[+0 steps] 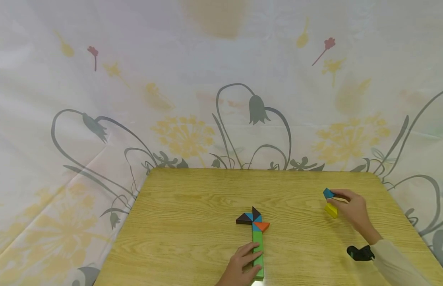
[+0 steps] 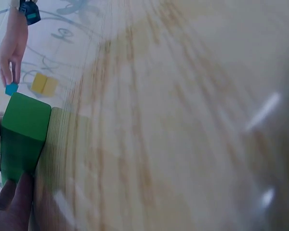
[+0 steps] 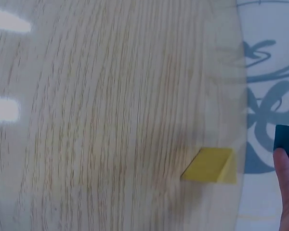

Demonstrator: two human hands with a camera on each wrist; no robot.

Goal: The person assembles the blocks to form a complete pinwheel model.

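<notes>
My left hand [image 1: 240, 265] grips the green block column [image 1: 258, 237] near the table's front edge; in the left wrist view, fingers and thumb lie along both sides of a green block [image 2: 25, 122]. Blue, dark and orange triangular blocks form a pinwheel at the column's far end, including an orange block [image 1: 262, 226] and a dark block [image 1: 244, 219]. Over the table's right side, my right hand [image 1: 353, 208] pinches a small blue block [image 1: 327, 193] between thumb and fingers. A yellow block [image 1: 331, 211] lies on the table just below that hand.
The wood-grain table [image 1: 192, 198] meets a flower-printed cloth [image 1: 221, 131] at its far edge. A black object [image 1: 360, 253] is at my right wrist, by the sleeve [image 1: 396, 262].
</notes>
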